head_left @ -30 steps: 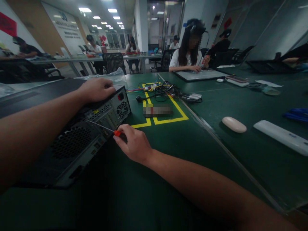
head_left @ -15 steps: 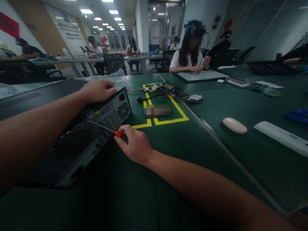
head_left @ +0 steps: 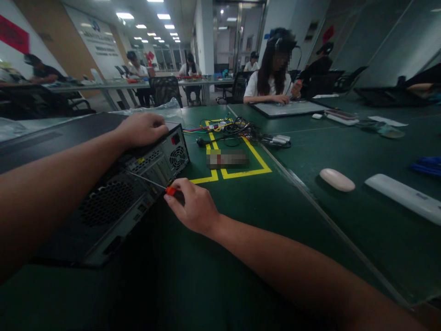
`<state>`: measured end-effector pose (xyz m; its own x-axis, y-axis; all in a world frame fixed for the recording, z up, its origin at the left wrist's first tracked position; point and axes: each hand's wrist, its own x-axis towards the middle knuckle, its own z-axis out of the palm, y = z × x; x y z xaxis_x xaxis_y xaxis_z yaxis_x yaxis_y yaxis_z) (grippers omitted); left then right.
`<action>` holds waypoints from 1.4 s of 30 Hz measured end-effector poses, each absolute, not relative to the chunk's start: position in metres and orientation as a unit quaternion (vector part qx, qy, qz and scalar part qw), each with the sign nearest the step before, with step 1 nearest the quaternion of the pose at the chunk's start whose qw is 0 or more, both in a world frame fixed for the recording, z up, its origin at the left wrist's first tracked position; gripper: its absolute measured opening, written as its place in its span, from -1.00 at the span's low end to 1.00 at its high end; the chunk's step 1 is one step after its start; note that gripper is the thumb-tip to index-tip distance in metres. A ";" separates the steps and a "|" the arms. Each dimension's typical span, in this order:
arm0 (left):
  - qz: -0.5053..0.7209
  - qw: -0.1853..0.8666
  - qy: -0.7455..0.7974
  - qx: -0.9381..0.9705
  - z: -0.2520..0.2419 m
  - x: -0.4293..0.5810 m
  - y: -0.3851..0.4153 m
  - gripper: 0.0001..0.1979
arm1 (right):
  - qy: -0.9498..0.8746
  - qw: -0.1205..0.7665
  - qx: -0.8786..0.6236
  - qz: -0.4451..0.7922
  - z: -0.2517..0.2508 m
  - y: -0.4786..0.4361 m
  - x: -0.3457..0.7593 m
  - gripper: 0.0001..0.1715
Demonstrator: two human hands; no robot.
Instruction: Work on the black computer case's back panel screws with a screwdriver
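Observation:
A black computer case (head_left: 86, 138) lies on its side at the left, its back panel with a round fan grille turned toward the right. On its top my left hand (head_left: 143, 129) rests near the back edge, fingers curled and closed against the case. My right hand (head_left: 193, 202) is closed round a screwdriver (head_left: 170, 190) with an orange and dark handle. The screwdriver's long thin shaft points left, with its tip at the case's back panel near the slot covers. What exactly the tip touches is too dark to tell.
Beyond the case lies a tangle of cables (head_left: 241, 131) on the green table (head_left: 241, 207). Yellow tape surrounds a pixelated object (head_left: 227, 159). To the right are a pale oval case (head_left: 336, 179) and a white bar (head_left: 403, 195). A person (head_left: 268, 78) sits opposite.
The view has shifted very slightly. Both hands, the screwdriver and the computer case keep nearly the same places relative to one another.

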<state>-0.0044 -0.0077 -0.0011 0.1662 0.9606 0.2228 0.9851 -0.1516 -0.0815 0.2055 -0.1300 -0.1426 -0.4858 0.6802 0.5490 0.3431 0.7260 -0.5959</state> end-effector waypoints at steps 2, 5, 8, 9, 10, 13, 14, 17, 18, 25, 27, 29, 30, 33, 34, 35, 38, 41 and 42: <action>-0.056 0.098 -0.643 -0.758 -0.001 -0.004 -0.008 -0.51 | -0.835 0.407 -0.306 0.209 -0.143 -0.130 0.205 -0.68; -0.057 0.102 -0.643 -0.757 -0.001 -0.004 -0.008 -0.53 | -0.834 0.412 -0.305 0.207 -0.144 -0.130 0.205 -0.67; -0.060 0.106 -0.643 -0.756 -0.001 -0.005 -0.007 -0.54 | -0.833 0.412 -0.307 0.205 -0.144 -0.130 0.205 -0.67; -0.060 0.103 -0.643 -0.757 -0.001 -0.005 -0.007 -0.54 | -0.833 0.410 -0.310 0.205 -0.144 -0.130 0.205 -0.67; -0.059 0.100 -0.643 -0.757 -0.002 -0.006 -0.006 -0.55 | -0.832 0.410 -0.312 0.206 -0.144 -0.130 0.205 -0.67; -0.062 0.099 -0.645 -0.755 -0.002 -0.006 -0.006 -0.53 | -0.831 0.412 -0.313 0.205 -0.144 -0.130 0.204 -0.65; -0.063 0.101 -0.644 -0.755 -0.002 -0.006 -0.006 -0.52 | -0.832 0.411 -0.313 0.204 -0.145 -0.130 0.204 -0.64; -0.059 0.100 -0.642 -0.758 -0.001 -0.005 -0.007 -0.49 | -0.833 0.408 -0.315 0.201 -0.145 -0.130 0.204 -0.63; -0.058 0.098 -0.641 -0.759 -0.001 -0.005 -0.007 -0.49 | -0.833 0.409 -0.316 0.200 -0.145 -0.131 0.204 -0.62; -0.060 0.104 -0.644 -0.755 -0.002 -0.006 -0.007 -0.50 | -0.833 0.413 -0.320 0.180 -0.140 -0.131 0.205 -0.56; -0.059 0.101 -0.644 -0.756 -0.002 -0.006 -0.007 -0.50 | -0.835 0.412 -0.317 0.181 -0.140 -0.132 0.205 -0.54; -0.058 0.102 -0.647 -0.753 -0.002 -0.006 -0.006 -0.50 | -0.834 0.415 -0.311 0.186 -0.141 -0.131 0.205 -0.55; -0.056 0.104 -0.650 -0.750 -0.002 -0.005 -0.007 -0.49 | -0.833 0.419 -0.307 0.189 -0.142 -0.131 0.204 -0.56; -0.046 0.114 -0.655 -0.745 0.000 -0.003 -0.008 -0.49 | -0.833 0.426 -0.295 0.196 -0.145 -0.130 0.204 -0.59; -0.041 0.115 -0.656 -0.745 0.000 -0.002 -0.009 -0.48 | -0.834 0.425 -0.292 0.196 -0.145 -0.130 0.204 -0.60; -0.037 0.115 -0.659 -0.742 0.001 -0.001 -0.010 -0.48 | -0.836 0.423 -0.290 0.194 -0.146 -0.129 0.204 -0.62; -0.036 0.118 -0.668 -0.734 0.002 0.002 -0.013 -0.47 | -0.847 0.415 -0.279 0.182 -0.146 -0.128 0.205 -0.71; -0.039 0.114 -0.673 -0.730 0.003 0.004 -0.014 -0.48 | -0.851 0.409 -0.278 0.179 -0.145 -0.128 0.206 -0.74; -0.040 0.111 -0.673 -0.730 0.003 0.003 -0.014 -0.49 | -0.851 0.407 -0.280 0.181 -0.145 -0.128 0.206 -0.74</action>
